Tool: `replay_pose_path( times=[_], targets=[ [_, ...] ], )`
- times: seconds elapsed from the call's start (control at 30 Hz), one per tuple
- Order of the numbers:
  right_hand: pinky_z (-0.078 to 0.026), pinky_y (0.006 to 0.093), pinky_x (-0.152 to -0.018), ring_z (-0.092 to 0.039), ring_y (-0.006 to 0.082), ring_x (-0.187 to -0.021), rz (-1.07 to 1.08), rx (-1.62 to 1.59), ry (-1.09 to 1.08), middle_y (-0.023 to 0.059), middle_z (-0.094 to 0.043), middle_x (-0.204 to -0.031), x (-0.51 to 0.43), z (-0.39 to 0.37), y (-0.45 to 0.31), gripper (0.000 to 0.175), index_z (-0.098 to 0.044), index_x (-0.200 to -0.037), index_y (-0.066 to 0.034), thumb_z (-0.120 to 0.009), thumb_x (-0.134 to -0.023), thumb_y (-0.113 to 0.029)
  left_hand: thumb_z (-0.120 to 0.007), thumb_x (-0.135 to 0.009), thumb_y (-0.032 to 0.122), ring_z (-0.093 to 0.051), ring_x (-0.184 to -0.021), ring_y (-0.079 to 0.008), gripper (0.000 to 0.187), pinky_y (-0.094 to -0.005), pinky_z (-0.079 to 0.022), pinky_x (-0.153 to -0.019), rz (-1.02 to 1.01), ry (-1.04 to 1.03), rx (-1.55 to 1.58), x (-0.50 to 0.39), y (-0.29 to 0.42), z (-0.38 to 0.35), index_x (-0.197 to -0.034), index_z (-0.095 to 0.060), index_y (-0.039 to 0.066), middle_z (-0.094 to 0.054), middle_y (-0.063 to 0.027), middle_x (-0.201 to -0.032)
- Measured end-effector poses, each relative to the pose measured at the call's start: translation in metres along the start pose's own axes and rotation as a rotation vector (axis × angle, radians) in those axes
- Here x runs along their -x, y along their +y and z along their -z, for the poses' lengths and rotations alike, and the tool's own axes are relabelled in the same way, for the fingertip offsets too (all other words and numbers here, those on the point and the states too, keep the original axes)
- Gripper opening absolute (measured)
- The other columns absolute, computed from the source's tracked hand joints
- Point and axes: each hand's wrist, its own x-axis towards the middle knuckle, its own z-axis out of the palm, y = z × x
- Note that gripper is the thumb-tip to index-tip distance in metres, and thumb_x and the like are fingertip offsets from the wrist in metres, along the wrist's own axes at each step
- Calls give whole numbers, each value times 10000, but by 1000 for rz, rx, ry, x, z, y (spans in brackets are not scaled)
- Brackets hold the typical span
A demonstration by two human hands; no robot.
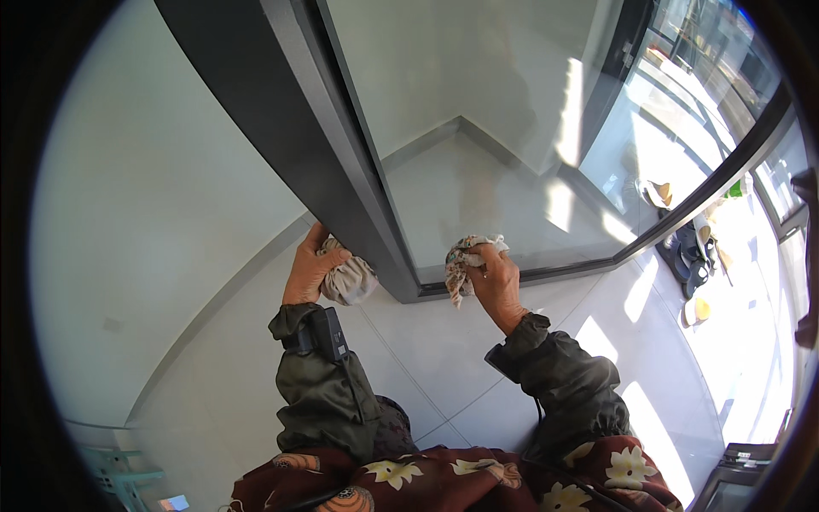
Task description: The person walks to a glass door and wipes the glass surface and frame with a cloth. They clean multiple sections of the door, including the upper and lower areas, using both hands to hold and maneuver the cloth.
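Note:
My left hand (pixel 310 269) grips a bunched pale cloth (pixel 349 276) beside the lower end of a dark metal door frame (pixel 320 141). Its fingertips lie partly hidden behind the frame's edge. Bunched in my right hand (pixel 496 281) is a patterned cloth (pixel 459 262), which touches or nearly touches the lower part of a glass pane (pixel 448 198) just above the bottom rail (pixel 563 272). A loose end of that cloth hangs down over the rail. Both forearms wear dark green sleeves, with a black device strapped at each wrist.
A white wall (pixel 160 160) with a grey skirting rises at the left. Several shoes (pixel 688 256) lie on the sunlit tiles at the right. A green plastic stool (pixel 121 473) is at the lower left, and a dark box-like object (pixel 736 477) stands at the lower right.

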Motion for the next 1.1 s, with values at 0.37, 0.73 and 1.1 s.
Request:
replay_pose_path(
  times=[0.37,0.73,1.1],
  targets=[
    [-485,360,-577,-604,294,-671,374,-132,390,111,-615,-820,-59,47,-73,305,-599,-985,-74,-719,-713,-9,-830,-651,117,-518,-1175,-222,785,-317,-410,-1004,1,-23,-20,1,2,0,-1334,-462,-1,-531,-109,-1307],
    [-510,315,-579,-650,258,-689,484,-41,357,123,-653,-820,-82,72,-94,274,-616,-954,-57,-752,-719,-25,-840,-652,125,-515,-1183,-220,794,-309,-413,-1000,-10,-28,2,-1,-1,1,-1339,-458,7,-519,-103,-1324],
    [-477,367,-527,-612,287,-667,312,41,380,105,-616,-785,-31,22,-57,282,-598,-936,-86,-715,-681,-56,-836,-670,135,-526,-1158,-209,773,-308,-422,-988,-14,-32,34,0,-1,1,-1336,-464,7,-531,-96,-1304]
  ],
)
